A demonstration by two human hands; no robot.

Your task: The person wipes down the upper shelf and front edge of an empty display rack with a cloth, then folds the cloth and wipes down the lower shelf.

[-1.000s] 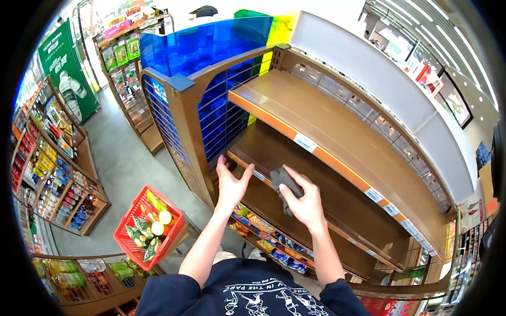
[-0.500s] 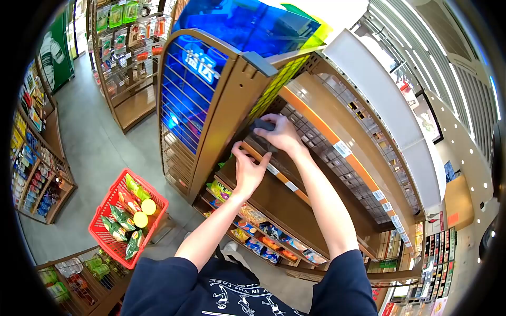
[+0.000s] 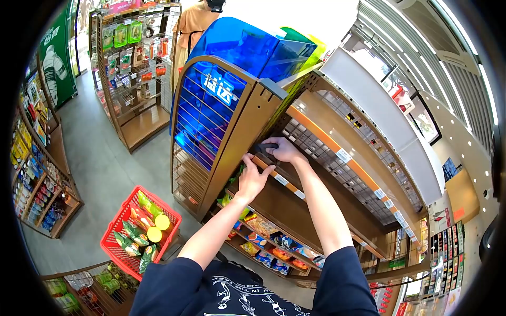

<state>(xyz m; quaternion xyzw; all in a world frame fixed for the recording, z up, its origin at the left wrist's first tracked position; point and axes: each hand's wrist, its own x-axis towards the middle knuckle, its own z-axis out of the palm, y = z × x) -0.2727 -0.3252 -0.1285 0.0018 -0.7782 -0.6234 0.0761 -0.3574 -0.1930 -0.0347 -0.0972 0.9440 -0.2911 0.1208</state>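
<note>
A dark grey cloth (image 3: 265, 152) lies bunched in my right hand (image 3: 285, 149), pressed on the left end of the brown middle shelf (image 3: 316, 185). Beside it, my left hand (image 3: 252, 180) rests at the orange front edge of that shelf, thumb and fingers apart, nothing visible in it. Price labels (image 3: 281, 180) run along the edge to the right of my left hand. Above is a wider upper shelf with an orange edge (image 3: 322, 136). The fingertips of my right hand are partly hidden by the cloth.
A red basket (image 3: 114, 235) with snack bags and yellow-lidded cans is at lower left. The rack's wire side panel (image 3: 196, 142) stands left of my hands. Snack packets (image 3: 263, 226) fill lower shelves. A person (image 3: 194, 23) is behind the blue panel; another rack (image 3: 142, 124) stands farther left.
Over the last second, my right hand has carried the cloth to the shelf's left end, and my left hand has stayed by the front edge. The view has turned, and a person now shows behind the rack.
</note>
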